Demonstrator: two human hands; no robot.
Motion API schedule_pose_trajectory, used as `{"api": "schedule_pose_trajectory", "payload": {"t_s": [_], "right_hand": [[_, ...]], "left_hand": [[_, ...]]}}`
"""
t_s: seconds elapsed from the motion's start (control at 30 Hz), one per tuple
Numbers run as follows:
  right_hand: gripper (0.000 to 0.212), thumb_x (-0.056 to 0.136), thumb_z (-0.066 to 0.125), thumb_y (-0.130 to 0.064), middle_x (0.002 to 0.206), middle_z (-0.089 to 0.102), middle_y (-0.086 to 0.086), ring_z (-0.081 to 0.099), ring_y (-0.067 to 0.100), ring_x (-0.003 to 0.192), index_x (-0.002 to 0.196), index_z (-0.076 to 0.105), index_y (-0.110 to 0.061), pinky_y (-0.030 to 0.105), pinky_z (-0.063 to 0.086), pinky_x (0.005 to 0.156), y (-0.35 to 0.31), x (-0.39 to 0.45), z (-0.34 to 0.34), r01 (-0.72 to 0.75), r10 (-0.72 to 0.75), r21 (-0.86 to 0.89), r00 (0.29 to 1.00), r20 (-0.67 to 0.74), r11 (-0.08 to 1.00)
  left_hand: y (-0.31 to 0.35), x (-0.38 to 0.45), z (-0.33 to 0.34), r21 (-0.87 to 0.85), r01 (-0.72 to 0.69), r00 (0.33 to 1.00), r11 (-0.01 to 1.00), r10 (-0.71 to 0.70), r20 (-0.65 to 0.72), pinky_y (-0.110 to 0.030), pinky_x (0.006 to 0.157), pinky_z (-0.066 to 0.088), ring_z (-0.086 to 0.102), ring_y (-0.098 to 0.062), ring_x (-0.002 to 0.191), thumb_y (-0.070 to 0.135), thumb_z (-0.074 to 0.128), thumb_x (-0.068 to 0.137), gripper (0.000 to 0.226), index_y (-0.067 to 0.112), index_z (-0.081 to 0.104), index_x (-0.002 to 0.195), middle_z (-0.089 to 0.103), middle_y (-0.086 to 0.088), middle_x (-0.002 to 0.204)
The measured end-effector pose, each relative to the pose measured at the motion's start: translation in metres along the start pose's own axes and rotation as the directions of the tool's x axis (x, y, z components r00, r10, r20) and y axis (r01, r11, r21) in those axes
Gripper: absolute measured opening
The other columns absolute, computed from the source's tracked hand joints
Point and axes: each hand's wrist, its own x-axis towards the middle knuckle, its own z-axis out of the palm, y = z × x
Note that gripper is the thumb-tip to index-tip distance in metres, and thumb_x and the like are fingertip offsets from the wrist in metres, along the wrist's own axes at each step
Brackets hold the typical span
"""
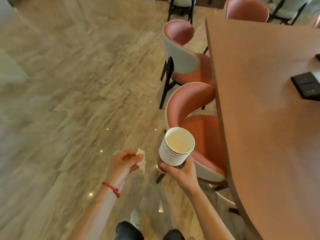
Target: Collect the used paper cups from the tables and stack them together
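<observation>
Our right hand [178, 172] grips the stack of paper cups [175, 148] from below, tilted, just right of our left hand [123, 163], which is closed around what looks like a crumpled tissue [141, 160]. The table [270, 118] lies further right.

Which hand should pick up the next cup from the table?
Left, probably. The right hand holds the cup stack from below, beside the table. The left hand only pinches a crumpled tissue, so it has fingers spare.
</observation>
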Motion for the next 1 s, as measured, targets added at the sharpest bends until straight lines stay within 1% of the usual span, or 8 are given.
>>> {"api": "schedule_pose_trajectory", "payload": {"t_s": [0.1,0.2,0.33,0.5,0.63,0.8,0.93,1.0], "right_hand": [[0.064,0.060,0.086,-0.026,0.104,0.066,-0.023,0.062,0.000,0.100,0.114,0.053,-0.034,0.019,0.051,0.083,-0.021,0.026,0.048,0.011,-0.012,0.004,0.999,0.045,1.000],[0.070,0.058,0.085,-0.035,0.106,0.066,-0.020,0.062,0.002,0.102,0.119,0.051,-0.032,0.025,0.052,0.087,-0.035,0.049,0.080,0.018,-0.018,-0.003,0.999,0.046,1.000],[0.081,0.059,0.084,-0.042,0.114,0.065,-0.009,0.060,0.009,0.107,0.128,0.047,-0.025,0.040,0.051,0.093,-0.049,0.085,0.102,0.024,-0.022,-0.037,0.998,0.064,0.999],[0.072,0.063,0.085,-0.035,0.110,0.066,-0.011,0.062,0.007,0.104,0.125,0.049,-0.025,0.031,0.053,0.087,-0.059,0.152,0.115,0.052,-0.048,-0.057,0.996,0.071,0.997],[0.068,0.063,0.086,-0.029,0.107,0.063,-0.024,0.060,-0.002,0.100,0.119,0.048,-0.036,0.011,0.048,0.076,-0.070,0.219,0.124,0.079,-0.078,-0.029,0.996,0.054,0.996],[0.071,0.061,0.083,-0.033,0.105,0.065,-0.013,0.062,0.003,0.098,0.122,0.047,-0.030,0.016,0.051,0.075,-0.088,0.307,0.130,0.091,-0.091,-0.013,0.995,0.050,0.996],[0.077,0.064,0.086,-0.022,0.111,0.063,-0.010,0.060,0.005,0.102,0.129,0.044,-0.023,0.019,0.052,0.079,-0.105,0.374,0.130,0.082,-0.080,-0.027,0.995,0.052,0.996],[0.078,0.064,0.086,-0.020,0.111,0.063,-0.011,0.060,0.001,0.100,0.130,0.044,-0.023,0.016,0.052,0.075,-0.112,0.401,0.133,0.065,-0.064,-0.012,0.996,0.062,0.998]], "left_hand": [[0.025,0.027,-0.038,-0.013,-0.005,0.999,1.000,0.004,-0.043,-0.018,0.052,0.054,0.069,-0.009,0.059,0.000,0.070,0.076,0.009,0.007,0.066,0.081,0.072,-0.001,0.062],[0.048,0.051,-0.063,-0.019,-0.018,0.998,1.000,0.017,-0.063,-0.019,0.052,0.055,0.069,-0.009,0.059,0.000,0.069,0.077,0.008,0.005,0.066,0.081,0.072,-0.001,0.062],[0.077,0.088,-0.076,-0.039,-0.024,0.998,0.999,0.021,-0.061,-0.019,0.053,0.055,0.070,-0.011,0.062,0.001,0.070,0.076,0.010,0.003,0.066,0.085,0.073,-0.003,0.066],[0.109,0.147,-0.069,-0.045,-0.021,0.998,0.999,0.018,-0.056,-0.019,0.054,0.055,0.070,-0.013,0.065,0.003,0.072,0.075,0.012,0.002,0.067,0.087,0.073,-0.008,0.074],[0.137,0.209,-0.055,-0.040,-0.028,0.999,0.999,0.026,-0.044,-0.020,0.055,0.056,0.070,-0.012,0.064,0.002,0.071,0.076,0.013,0.002,0.066,0.088,0.073,-0.004,0.069],[0.181,0.284,-0.032,-0.043,-0.050,0.998,0.998,0.048,-0.038,-0.019,0.051,0.054,0.070,-0.010,0.060,0.000,0.071,0.075,0.013,0.001,0.066,0.087,0.073,-0.001,0.064],[0.219,0.335,-0.017,-0.033,-0.072,0.997,0.997,0.071,-0.027,-0.019,0.051,0.053,0.070,-0.011,0.060,0.000,0.071,0.075,0.014,0.000,0.066,0.088,0.073,-0.003,0.064],[0.234,0.358,-0.013,-0.044,-0.075,0.997,0.996,0.073,-0.035,-0.020,0.052,0.054,0.070,-0.013,0.062,0.000,0.071,0.075,0.017,-0.001,0.066,0.090,0.073,-0.005,0.067]]}}
